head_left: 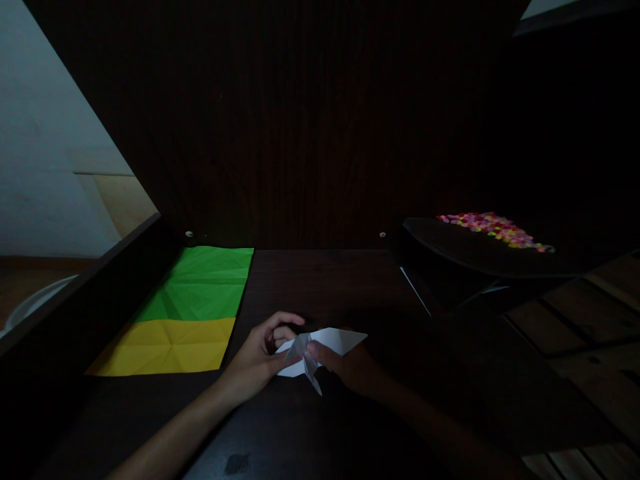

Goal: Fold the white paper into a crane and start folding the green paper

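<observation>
A partly folded white paper [334, 341] lies low over the dark wooden desk [320, 280], with pointed flaps to the right and downward. My left hand [260, 357] pinches its left side between thumb and fingers. From the right, my right hand [350, 368] grips the middle fold; it is in deep shadow. Both hands meet on the paper near the desk's front.
A creased green sheet [205, 283] and a creased yellow sheet [165, 347] lie flat at the left of the desk. A dark raised tray [450, 247] at the right carries several small colourful beads [493, 229]. A dark back panel stands behind.
</observation>
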The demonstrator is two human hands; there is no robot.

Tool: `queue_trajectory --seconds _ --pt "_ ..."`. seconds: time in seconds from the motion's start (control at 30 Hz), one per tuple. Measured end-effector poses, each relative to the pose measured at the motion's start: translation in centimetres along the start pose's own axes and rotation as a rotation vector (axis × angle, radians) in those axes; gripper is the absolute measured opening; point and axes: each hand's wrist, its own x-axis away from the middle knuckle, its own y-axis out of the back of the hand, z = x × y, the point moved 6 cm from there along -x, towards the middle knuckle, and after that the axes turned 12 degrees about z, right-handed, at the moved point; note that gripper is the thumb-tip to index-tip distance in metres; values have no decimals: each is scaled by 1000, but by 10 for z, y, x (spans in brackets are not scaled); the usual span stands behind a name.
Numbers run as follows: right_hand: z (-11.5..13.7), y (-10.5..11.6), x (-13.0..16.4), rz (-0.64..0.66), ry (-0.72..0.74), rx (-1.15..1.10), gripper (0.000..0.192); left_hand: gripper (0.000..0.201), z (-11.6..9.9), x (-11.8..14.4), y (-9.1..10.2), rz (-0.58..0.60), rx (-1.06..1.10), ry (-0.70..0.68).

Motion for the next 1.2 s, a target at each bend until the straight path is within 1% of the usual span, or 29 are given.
queue_trajectory --seconds 0.1,0.2,0.3,0.37,0.43,0.53,0.63,0.7,0.83,0.93,1.1,1.2 --pt "0 2 0 3 -21 -16 34 40 2 0 0 14 8 24" --pt "0 3 0 -1 -21 14 38 25 -2 1 -2 50 -76 16" --pt "-2 1 0 22 -38 57 37 21 -6 2 -4 83 -181 25" --pt "-4 0 0 35 -39 61 36 21 -8 3 -3 87 -224 36" --pt "-5 -1 -1 55 -47 47 37 21 -10 4 -4 116 -225 42" --pt "-6 -4 -1 107 -54 13 41 23 -8 4 -7 177 -163 57" --pt "-6 -6 -1 134 -74 -28 45 28 -3 3 -8 184 -102 84" --pt "-6 -6 -1 126 -88 -57 49 29 1 3 -7 175 -72 91" --pt "-5 -6 -2 90 -69 -96 55 29 5 3 -6 170 -25 82" --pt "-6 -7 -3 91 -67 -137 55 28 7 4 -5 168 -3 84" --pt "-13 -3 -2 23 -79 -164 53 29 8 3 -5 177 7 97" --pt "-16 -1 -2 12 -88 -165 53 29 7 3 -5 176 14 107"
